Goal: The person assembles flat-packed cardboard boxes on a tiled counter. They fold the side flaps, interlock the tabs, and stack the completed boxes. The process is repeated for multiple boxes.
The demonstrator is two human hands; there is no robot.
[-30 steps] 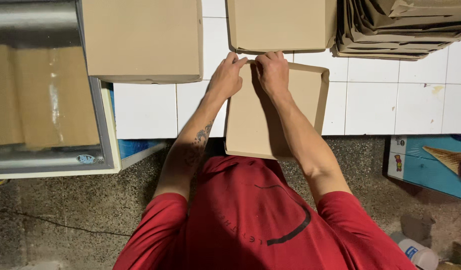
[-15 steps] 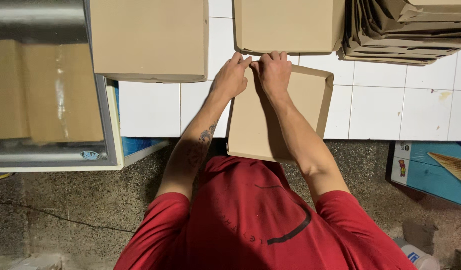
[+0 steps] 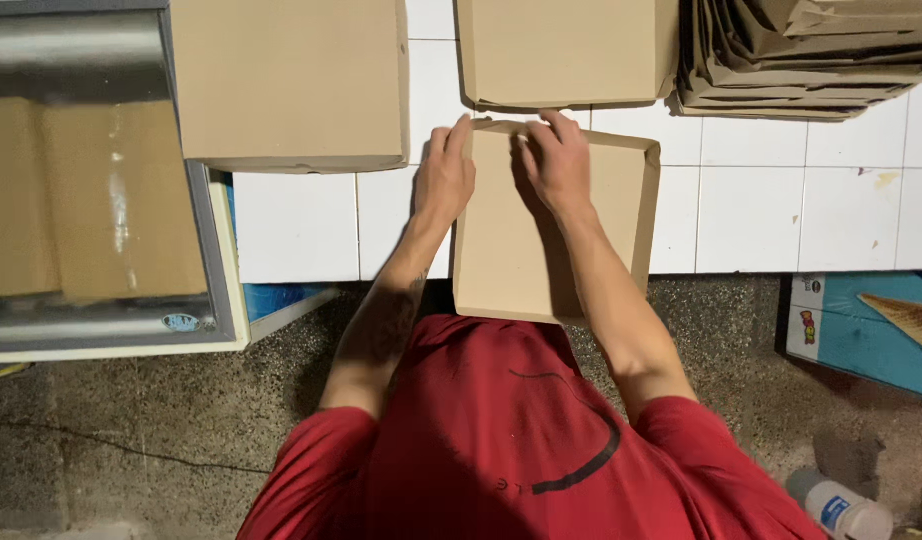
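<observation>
A shallow brown cardboard box point(image 3: 501, 255) with raised side walls lies on the white tiled counter point(image 3: 301, 225), its near end overhanging the edge toward me. My left hand point(image 3: 444, 175) presses the box's far left corner, fingers pointing away. My right hand point(image 3: 558, 160) rests on the far wall and inner floor of the box, fingers bent over the folded edge. Both hands grip the cardboard at that far edge. My red shirt fills the bottom of the view.
A larger closed cardboard box point(image 3: 291, 80) sits at the far left, another box point(image 3: 566, 50) directly beyond my hands. A pile of flat cardboard blanks point(image 3: 811, 55) lies at the far right. A metal-framed cabinet point(image 3: 91, 190) stands left; a blue carton point(image 3: 871, 320) and a bottle point(image 3: 839, 505) lie on the floor.
My hands have stayed at the far edge of the shallow box, shifting slightly apart along it. The view has moved a little.
</observation>
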